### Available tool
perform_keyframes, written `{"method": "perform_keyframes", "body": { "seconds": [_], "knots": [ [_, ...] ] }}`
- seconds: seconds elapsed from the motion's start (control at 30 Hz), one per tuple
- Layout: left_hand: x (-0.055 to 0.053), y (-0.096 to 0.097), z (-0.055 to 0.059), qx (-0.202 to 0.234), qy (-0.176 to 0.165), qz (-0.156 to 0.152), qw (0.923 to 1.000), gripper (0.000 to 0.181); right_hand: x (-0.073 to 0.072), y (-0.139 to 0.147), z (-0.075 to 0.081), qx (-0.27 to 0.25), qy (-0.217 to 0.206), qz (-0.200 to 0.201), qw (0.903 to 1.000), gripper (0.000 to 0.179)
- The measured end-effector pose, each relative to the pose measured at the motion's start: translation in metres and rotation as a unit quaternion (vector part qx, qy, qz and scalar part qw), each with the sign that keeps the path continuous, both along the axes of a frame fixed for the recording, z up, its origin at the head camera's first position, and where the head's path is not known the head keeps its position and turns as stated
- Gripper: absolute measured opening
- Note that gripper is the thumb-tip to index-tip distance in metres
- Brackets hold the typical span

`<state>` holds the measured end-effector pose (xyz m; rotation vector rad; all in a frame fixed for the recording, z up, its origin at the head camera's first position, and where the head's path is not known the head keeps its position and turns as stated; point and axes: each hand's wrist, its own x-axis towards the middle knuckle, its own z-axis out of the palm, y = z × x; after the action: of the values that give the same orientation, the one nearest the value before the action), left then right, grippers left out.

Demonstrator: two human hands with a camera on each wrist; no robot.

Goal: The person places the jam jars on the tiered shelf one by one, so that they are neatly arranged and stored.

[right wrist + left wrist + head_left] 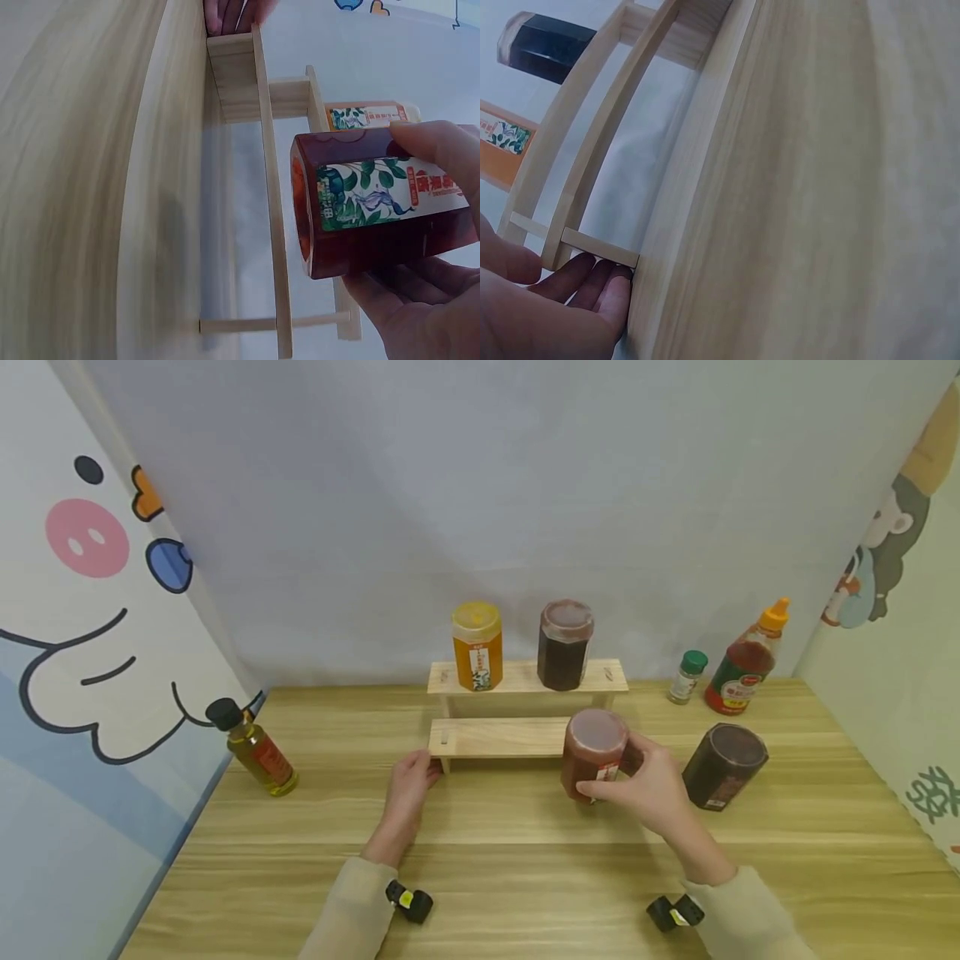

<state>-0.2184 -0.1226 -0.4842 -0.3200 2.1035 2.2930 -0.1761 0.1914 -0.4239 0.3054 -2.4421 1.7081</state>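
A two-step wooden shelf (498,739) stands on the table. My left hand (408,785) holds the left end of its lower step; in the left wrist view the fingers (613,296) touch the leg beneath the board and the thumb lies by the board's end. My right hand (648,785) grips a hexagonal jar of dark red contents (596,747), thumb on one side and fingers around the other. In the right wrist view this labelled jar (375,202) hangs above the lower step, its base apart from the board. A yellow jar (477,647) and a dark jar (566,647) stand on the upper step.
Right of my right hand stands another dark jar (724,767). Behind it are a green-capped shaker (686,678) and a red sauce bottle (742,670) with an orange nozzle. An oil bottle (262,752) stands at left. A pale wall (510,485) backs the table.
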Motion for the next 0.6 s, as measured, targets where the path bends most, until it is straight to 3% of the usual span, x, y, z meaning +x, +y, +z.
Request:
{"method": "perform_keyframes", "body": {
  "seconds": [0.13, 0.37, 0.6],
  "knots": [
    [0.000, -0.001, 0.000, 0.003, -0.003, -0.002, 1.0000, 0.040, -0.006, -0.012, 0.001, -0.007, 0.002, 0.004, 1.0000, 0.070],
    [-0.001, -0.002, -0.001, 0.012, -0.002, -0.006, 0.9999, 0.039, -0.016, -0.031, 0.005, 0.032, 0.022, -0.015, 0.9991, 0.066],
    [-0.001, -0.002, -0.001, 0.016, -0.006, -0.002, 0.9998, 0.039, -0.025, -0.053, 0.013, -0.024, 0.013, 0.006, 0.9996, 0.064]
  ]
}}
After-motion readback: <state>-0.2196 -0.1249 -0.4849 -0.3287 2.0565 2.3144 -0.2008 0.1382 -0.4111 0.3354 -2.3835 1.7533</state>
